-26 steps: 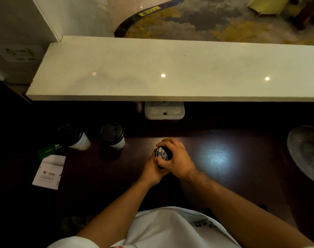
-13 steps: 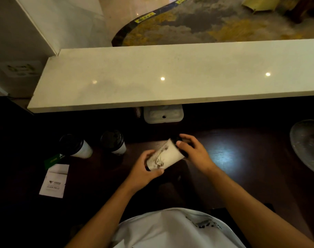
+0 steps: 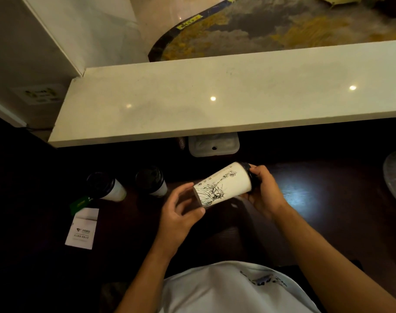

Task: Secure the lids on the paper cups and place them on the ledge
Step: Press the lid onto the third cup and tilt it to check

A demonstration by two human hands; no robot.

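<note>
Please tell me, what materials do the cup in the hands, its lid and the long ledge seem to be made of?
Paper cup: matte white paper, judging by its printed statue drawing. Its lid: probably black plastic, dark and smooth, though mostly hidden by the right hand. Ledge: pale polished stone or a similar composite, glossy enough to mirror ceiling lights.

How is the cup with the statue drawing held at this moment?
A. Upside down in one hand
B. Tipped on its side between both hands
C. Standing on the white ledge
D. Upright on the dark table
B: the printed cup lies sideways, left hand at its base, right hand at its black lid.
</note>
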